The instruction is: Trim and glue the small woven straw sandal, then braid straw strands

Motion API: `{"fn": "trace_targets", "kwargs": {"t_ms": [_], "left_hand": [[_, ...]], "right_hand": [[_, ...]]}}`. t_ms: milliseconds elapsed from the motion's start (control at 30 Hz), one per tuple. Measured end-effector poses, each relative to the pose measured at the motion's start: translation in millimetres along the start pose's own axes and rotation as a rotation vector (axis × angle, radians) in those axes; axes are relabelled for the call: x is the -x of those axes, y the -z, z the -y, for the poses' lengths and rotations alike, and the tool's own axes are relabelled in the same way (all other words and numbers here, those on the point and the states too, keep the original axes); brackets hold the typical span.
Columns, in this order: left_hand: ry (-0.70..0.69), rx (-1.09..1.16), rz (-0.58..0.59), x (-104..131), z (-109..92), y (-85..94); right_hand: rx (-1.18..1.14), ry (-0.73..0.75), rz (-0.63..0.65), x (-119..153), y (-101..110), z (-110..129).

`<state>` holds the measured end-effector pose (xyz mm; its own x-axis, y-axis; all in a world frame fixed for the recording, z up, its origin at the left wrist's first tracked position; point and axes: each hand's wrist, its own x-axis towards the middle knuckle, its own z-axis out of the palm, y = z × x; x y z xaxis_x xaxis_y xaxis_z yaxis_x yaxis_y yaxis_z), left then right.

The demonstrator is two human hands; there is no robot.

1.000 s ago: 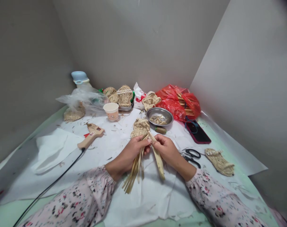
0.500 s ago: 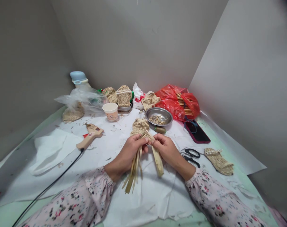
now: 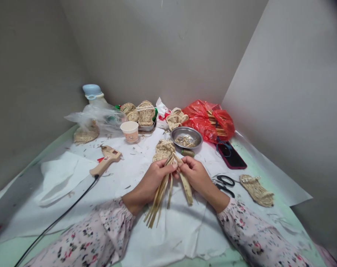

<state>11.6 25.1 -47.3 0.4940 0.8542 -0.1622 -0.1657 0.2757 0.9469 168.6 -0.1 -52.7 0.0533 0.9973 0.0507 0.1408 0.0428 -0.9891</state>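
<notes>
A woven straw piece [image 3: 164, 149] lies on the white paper in front of me, its loose straw strands [image 3: 156, 204] trailing toward me. My left hand [image 3: 154, 178] is closed, pinching these strands near where they leave the weave. My right hand [image 3: 194, 172] pinches a wider straw strip [image 3: 186, 189] that hangs below its fingers. The thumbs of both hands nearly meet over the strands, and the fingertips underneath are partly hidden. Close beyond the right hand are a spool of thread [image 3: 187, 152] and a steel bowl [image 3: 186, 132] holding straw bits.
Black-handled scissors [image 3: 225, 181] lie right of my wrist, near another woven piece [image 3: 256, 190] and a phone [image 3: 234, 156]. A corded glue gun [image 3: 107, 160] rests at left. Behind stand a paper cup [image 3: 130, 131], a red bag of straw [image 3: 203, 120] and a blue-lidded bottle [image 3: 92, 91].
My fingertips have drawn closer together at the strands. The left thumb has shifted slightly right, and some strands now fan out more visibly above it.
</notes>
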Motion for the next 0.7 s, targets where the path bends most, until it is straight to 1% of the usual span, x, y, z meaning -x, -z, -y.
{"fn": "trace_targets", "kwargs": {"t_ms": [233, 400, 600, 700], "left_hand": [[-0.03, 0.116, -0.002, -1.1, -1.3, -3.1], [-0.033, 0.17, 0.01, -1.0, -5.5, -5.5], [0.036, 0.266, 0.038, -0.8, -6.4, -5.6], [0.04, 0.27, 0.051, -1.6, -5.2, -4.8]], "right_hand": [[-0.035, 0.031, -0.023, -0.4, 0.1, 2.2], [-0.085, -0.011, -0.003, 0.7, -0.1, 4.2], [-0.187, -0.049, 0.04, 0.2, -1.7, -1.5], [-0.208, -0.05, 0.066, 0.1, -2.3, -3.4]]}}
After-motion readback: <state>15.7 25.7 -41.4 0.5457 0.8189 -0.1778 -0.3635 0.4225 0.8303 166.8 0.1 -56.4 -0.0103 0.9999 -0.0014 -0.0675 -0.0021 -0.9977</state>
